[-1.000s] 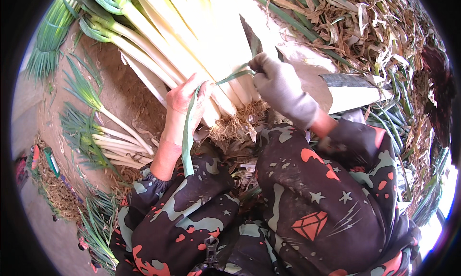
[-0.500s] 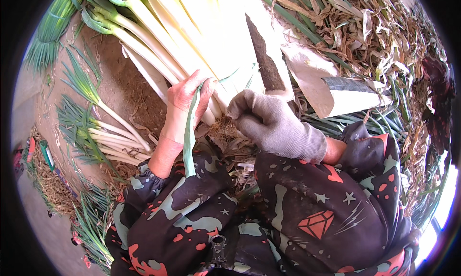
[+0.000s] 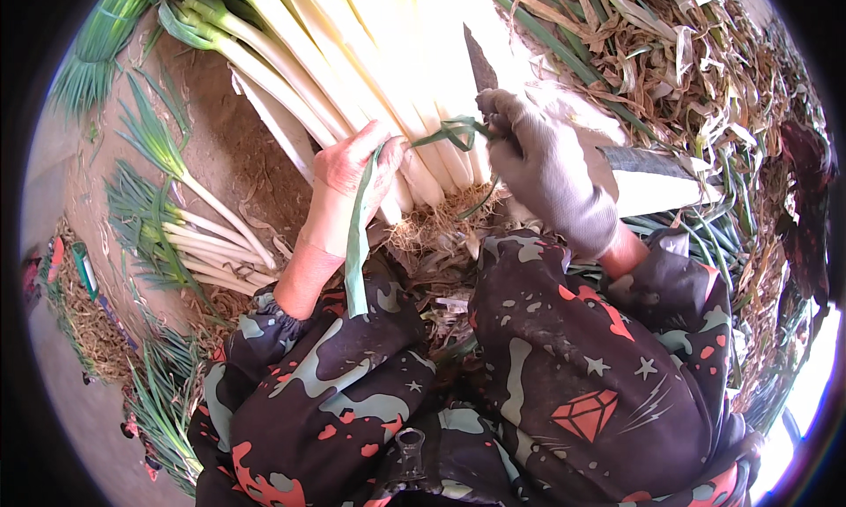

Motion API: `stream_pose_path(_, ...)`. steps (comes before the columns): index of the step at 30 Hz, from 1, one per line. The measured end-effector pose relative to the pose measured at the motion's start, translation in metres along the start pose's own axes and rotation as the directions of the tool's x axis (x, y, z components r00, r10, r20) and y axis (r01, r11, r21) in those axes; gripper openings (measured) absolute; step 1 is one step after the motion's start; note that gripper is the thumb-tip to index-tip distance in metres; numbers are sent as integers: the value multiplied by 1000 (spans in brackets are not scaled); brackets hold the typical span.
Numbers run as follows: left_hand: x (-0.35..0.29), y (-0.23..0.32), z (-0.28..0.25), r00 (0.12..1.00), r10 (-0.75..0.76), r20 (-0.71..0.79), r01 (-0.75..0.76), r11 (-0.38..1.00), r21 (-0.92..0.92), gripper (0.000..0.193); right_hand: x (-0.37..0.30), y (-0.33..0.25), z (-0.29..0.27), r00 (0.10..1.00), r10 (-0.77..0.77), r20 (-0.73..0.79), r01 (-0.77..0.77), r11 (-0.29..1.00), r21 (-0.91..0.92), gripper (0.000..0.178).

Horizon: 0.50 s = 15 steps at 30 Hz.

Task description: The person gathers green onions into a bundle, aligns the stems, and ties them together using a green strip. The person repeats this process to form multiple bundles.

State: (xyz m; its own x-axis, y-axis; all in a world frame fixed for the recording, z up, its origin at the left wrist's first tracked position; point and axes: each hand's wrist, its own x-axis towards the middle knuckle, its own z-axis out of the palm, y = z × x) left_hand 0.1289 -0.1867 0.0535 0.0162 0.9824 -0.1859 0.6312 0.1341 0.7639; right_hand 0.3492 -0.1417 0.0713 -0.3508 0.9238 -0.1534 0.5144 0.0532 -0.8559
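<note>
A bundle of thick scallions (image 3: 423,167) lies before me, white stalks and roots toward me, its middle washed out by glare. My left hand (image 3: 352,172) is bare and closed at the bundle's left side. It pinches a flat green leaf strip (image 3: 356,251), whose loose end hangs down toward my knee. From its fingertips a narrow twisted green length runs across the stalks, with a small loop in it, to my right hand (image 3: 551,176). That hand wears a grey glove and is closed on the far end at the bundle's right edge. Its fingertips are partly hidden.
Several thinner scallions (image 3: 211,251) lie on the soil at left. Dry leaves (image 3: 661,57) are heaped at right, beside a pale, flat folded piece (image 3: 656,192). Trimmed roots (image 3: 423,234) lie near my patterned trousers (image 3: 590,366). A dark, pointed shape (image 3: 478,62) shows beyond my right hand.
My right hand has moved away to the right and a little farther out, drawing the green length taut across the stalks. More roots show now. My left hand has barely shifted.
</note>
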Motion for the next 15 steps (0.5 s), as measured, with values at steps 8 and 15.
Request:
stream_pose_path(8,0,1,0,995,-98,30,100,993,-58,13,14,4,-21,857,-383,345,441,891,-108,26)
stream_pose_path(15,0,5,-3,996,-78,43,82,992,-94,12,15,3,-34,918,-235,319,272,959,-77,30)
